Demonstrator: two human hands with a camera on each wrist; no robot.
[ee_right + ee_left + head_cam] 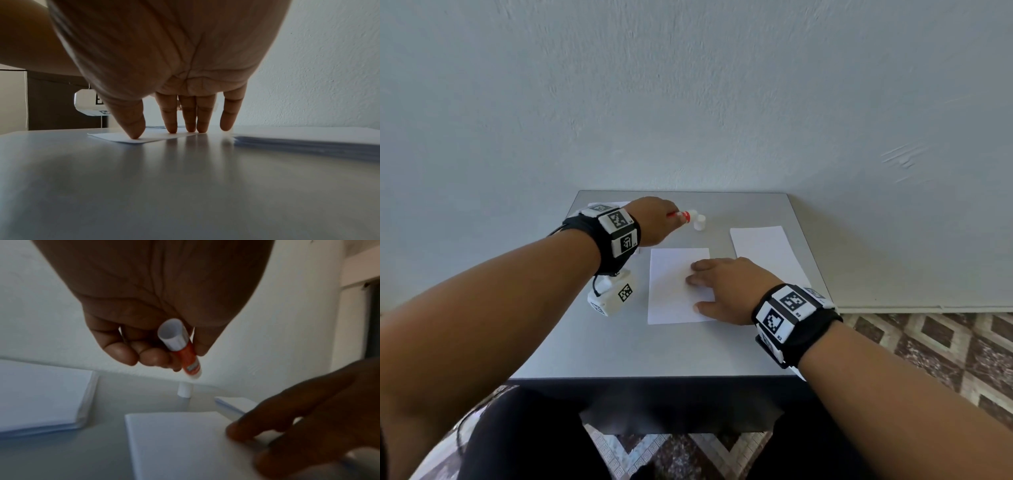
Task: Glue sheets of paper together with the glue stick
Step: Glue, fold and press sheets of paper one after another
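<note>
My left hand [654, 219] holds a red and white glue stick [686, 216] above the far middle of the grey table [592, 342]. In the left wrist view the fingers [131, 353] curl round the glue stick [185, 352], its tip pointing down and away. Its white cap [699, 222] stands on the table just beyond, also seen as the cap [185, 390]. My right hand [722, 287] lies flat with straight fingers on a white sheet [671, 294] at the table's middle. The fingertips [135, 134] press the sheet [123, 138] down.
A stack of white sheets [767, 253] lies at the right side of the table, seen close as the stack [308, 142]. Another paper stack [41, 395] lies at the far left. A white marker box [613, 298] sits left of the sheet. The wall [688, 102] rises right behind the table.
</note>
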